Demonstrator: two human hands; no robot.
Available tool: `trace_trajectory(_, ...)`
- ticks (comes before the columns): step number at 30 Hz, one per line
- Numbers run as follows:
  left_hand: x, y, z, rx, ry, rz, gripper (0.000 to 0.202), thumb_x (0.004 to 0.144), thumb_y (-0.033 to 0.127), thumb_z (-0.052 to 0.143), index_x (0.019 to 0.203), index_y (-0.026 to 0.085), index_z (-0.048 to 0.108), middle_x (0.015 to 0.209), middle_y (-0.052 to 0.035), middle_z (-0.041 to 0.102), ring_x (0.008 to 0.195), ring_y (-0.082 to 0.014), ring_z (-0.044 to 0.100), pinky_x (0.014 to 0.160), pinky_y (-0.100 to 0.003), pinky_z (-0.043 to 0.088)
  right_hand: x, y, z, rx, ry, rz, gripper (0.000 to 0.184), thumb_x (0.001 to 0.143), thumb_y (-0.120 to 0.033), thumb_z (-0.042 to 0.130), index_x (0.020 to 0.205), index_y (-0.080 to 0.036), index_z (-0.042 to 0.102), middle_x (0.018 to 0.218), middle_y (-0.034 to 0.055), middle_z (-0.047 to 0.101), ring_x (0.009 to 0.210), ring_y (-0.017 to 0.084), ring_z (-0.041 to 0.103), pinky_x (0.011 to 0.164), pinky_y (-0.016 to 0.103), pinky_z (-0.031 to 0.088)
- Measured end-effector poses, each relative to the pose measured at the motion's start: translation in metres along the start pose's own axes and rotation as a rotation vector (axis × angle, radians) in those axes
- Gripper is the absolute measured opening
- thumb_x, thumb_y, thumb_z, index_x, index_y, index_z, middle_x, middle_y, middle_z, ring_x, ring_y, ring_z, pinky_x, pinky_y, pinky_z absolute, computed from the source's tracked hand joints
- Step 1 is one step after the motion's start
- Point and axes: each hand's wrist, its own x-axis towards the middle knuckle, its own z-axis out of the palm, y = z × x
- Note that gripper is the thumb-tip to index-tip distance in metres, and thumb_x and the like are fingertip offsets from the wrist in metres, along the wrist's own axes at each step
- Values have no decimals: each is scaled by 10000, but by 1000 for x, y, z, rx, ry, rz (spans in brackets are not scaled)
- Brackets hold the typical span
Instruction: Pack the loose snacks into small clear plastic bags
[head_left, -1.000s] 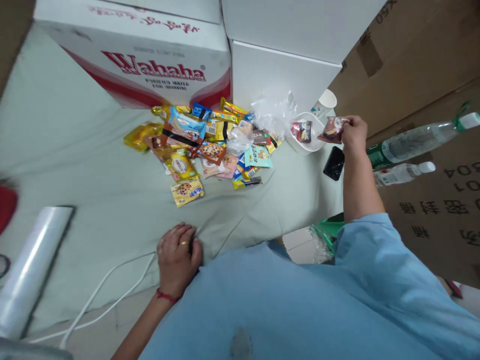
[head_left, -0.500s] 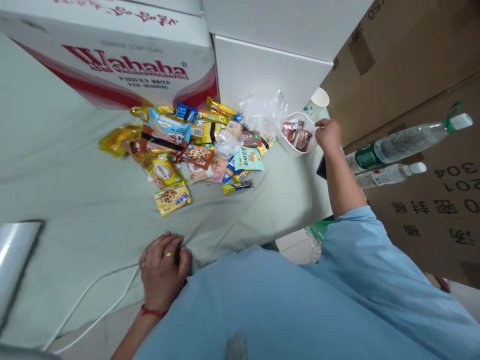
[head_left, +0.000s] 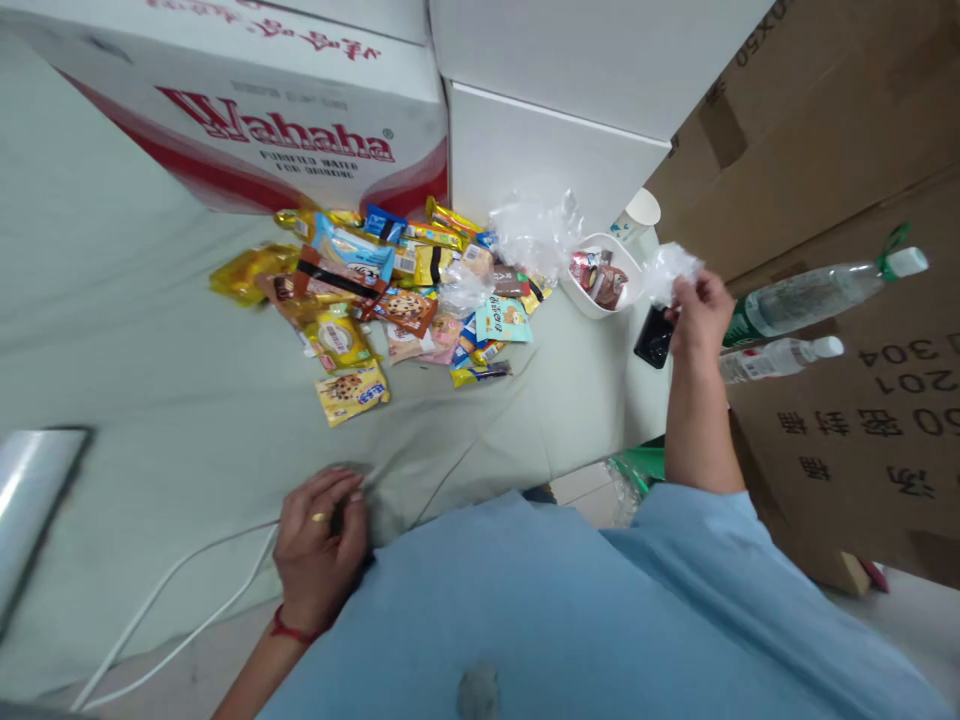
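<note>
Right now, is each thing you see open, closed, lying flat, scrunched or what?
Square white plastic bowl, open, red and brown packets inside
White paper cup, open-topped
Tall clear plastic bottle with green label, capped
Smaller clear plastic bottle, capped
Shiny black rectangular slab, lying flat
Colourful wrapped snacks, heaped
Clear plastic bag beside snacks, crumpled
Thin clear plastic, crumpled, pinched by right hand
Left hand, loosely curled; can't tell if holding anything
</note>
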Motion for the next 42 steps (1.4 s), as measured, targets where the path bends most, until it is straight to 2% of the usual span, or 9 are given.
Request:
trace_trajectory(2, 11, 18, 1, -116, -93, -126, 199, 983, 379, 600, 1045, 229, 715, 1036, -77, 750, 1012, -258, 712, 953, -443, 572, -64, -20, 23, 375, -124, 225, 262, 827, -446, 676, 977, -241, 612, 690, -49, 556, 514, 104, 468, 470, 212, 403)
trace_trajectory(5, 39, 50, 16, -457, -291, -392, 421, 961, 589, 612, 1112, 208, 708, 987, -65, 743, 897, -214, 709, 754, -332, 589, -161, -55, 70, 573, -401, 459, 295, 763, -451, 734, 932, -243, 611, 660, -63, 572, 462, 85, 396, 423, 203, 331)
trace_trajectory(10, 79, 76, 55, -1157, -434, -800, 689, 717, 751, 808, 1104, 207, 639, 1090, -87, 725, 861, -216, 723, 616, -306, 596, -242, -102, 120, 419, -660, 269, 348, 907, -549, 617, 1018, -228, 693, 919, 25, 704, 771, 164, 629, 663, 269, 517)
trace_trajectory(13, 80, 71, 62, -1184, -361, -838, 676, 533, 533, 995, 980, 186, 626, 949, -25, 713, 787, -164, 676, 643, -277, 582, -238, -107, 130, 360, -697, 141, 347, 880, -532, 668, 1025, -223, 729, 1033, 58, 720, 895, 193, 641, 774, 305, 535)
trace_trajectory(18, 67, 55, 57, -1154, -137, -886, 596, 543, 500, 979, 897, 174, 628, 810, 23, 665, 684, -111, 590, 614, -230, 489, -212, -102, 128, 456, -819, 253, 297, 871, -504, 723, 988, -231, 726, 780, -13, 639, 620, 136, 486, 611, 272, 443)
trace_trajectory(22, 65, 54, 56, -1075, 5, -789, 555, 531, 440, 985, 880, 181, 640, 809, 39, 652, 741, -109, 584, 690, -226, 479, -210, -112, 126, 419, -744, -15, 252, 944, -490, 689, 1025, -254, 722, 881, 14, 650, 729, 172, 547, 706, 315, 486)
trace_trajectory(28, 67, 59, 59, -1143, -132, -758, 487, 757, 648, 810, 848, 193, 661, 792, -7, 686, 753, -170, 635, 719, -302, 543, -228, -118, 145, 212, -917, -478, 173, 1008, -335, 624, 1032, -242, 767, 1082, 95, 727, 1060, 250, 640, 981, 413, 496)
trace_trajectory(37, 67, 52, 62, -1242, -1, -858, 463, 625, 532, 937, 800, 182, 691, 778, 10, 712, 721, -147, 662, 710, -285, 582, -213, -104, 125, 285, -823, -370, 152, 1009, -358, 644, 1073, -246, 726, 1041, 74, 682, 790, 180, 598, 722, 327, 531)
trace_trajectory(42, 64, 56, 66, -1228, -48, -808, 465, 568, 444, 980, 806, 185, 675, 778, 34, 687, 734, -128, 639, 738, -287, 591, -215, -112, 135, 218, -878, -530, 154, 984, -365, 664, 1028, -255, 761, 1161, 89, 660, 1000, 223, 634, 858, 373, 555)
